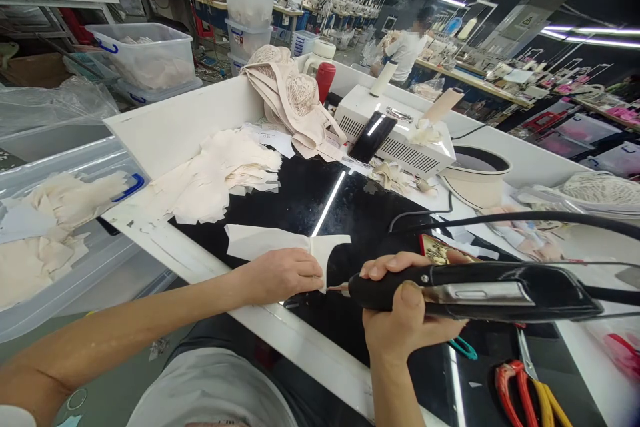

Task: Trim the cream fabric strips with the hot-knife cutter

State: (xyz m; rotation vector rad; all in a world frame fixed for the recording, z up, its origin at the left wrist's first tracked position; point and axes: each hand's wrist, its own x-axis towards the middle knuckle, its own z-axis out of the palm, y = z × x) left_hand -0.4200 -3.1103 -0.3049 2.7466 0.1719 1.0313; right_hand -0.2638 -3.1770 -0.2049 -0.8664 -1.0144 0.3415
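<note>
Black corded tool [480,292] gripped by the right hand [400,320], tip beside the near end of the cream fabric [267,241]; left hand [287,273] on that fabric atop the tabletop [295,200], pinch undetermined; step judged: tool work there; next move calls for steady fabric.
</note>
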